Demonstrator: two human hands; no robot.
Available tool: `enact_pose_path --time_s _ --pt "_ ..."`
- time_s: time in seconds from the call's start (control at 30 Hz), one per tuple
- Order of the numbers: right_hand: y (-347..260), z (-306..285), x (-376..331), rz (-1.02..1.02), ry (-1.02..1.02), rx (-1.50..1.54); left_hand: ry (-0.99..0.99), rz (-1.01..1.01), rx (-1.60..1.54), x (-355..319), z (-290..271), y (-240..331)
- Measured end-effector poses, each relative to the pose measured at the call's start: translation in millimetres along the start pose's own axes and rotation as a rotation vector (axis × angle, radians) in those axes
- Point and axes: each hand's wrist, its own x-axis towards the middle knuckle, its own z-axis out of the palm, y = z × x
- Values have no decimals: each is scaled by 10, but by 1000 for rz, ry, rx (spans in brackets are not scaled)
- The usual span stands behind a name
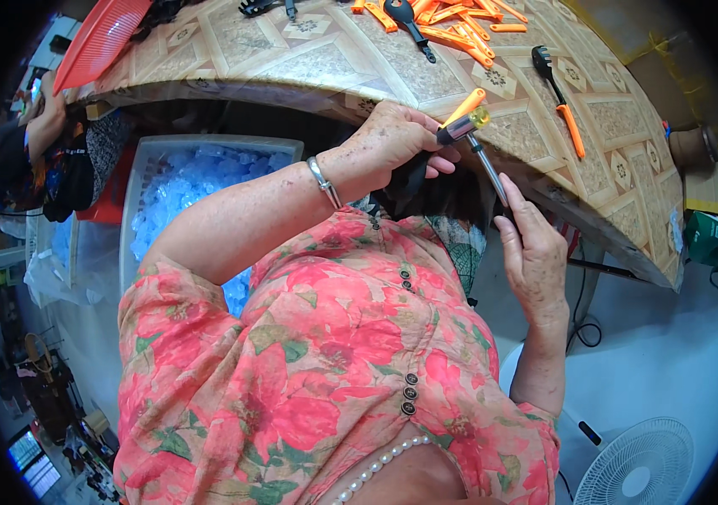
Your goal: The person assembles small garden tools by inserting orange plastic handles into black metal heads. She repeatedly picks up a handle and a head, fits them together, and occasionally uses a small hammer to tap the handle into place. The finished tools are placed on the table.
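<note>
At the table's near edge my left hand [401,147] is closed around a kitchen utensil; its orange handle [465,106] sticks out past the fingers. A black part [409,178] hangs below that hand, its shape mostly hidden. My right hand [534,244] grips a small hammer [487,168] by the lower end of its metal shaft. The hammer's head, with a yellow face, is beside the orange handle, close to my left fingers. Whether they touch I cannot tell. On the table lies a black pasta spoon [547,76] with an orange handle.
Loose orange handles [468,34] and a black utensil [409,27] lie on the patterned table [359,63]. Left of me stands a white crate [130,194] of blue pieces. Another person's hand [45,126] is by a red basket [98,42]. A fan [641,463] stands lower right.
</note>
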Motion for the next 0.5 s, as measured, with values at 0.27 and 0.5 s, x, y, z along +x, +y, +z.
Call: enact_pose_path --time_s 0.27,0.5 --pt "3 16 -28 -61 145 -26 57 -3 15 -40 76 31" --pt "17 41 6 -98 185 -73 76 0 20 -56 97 26"
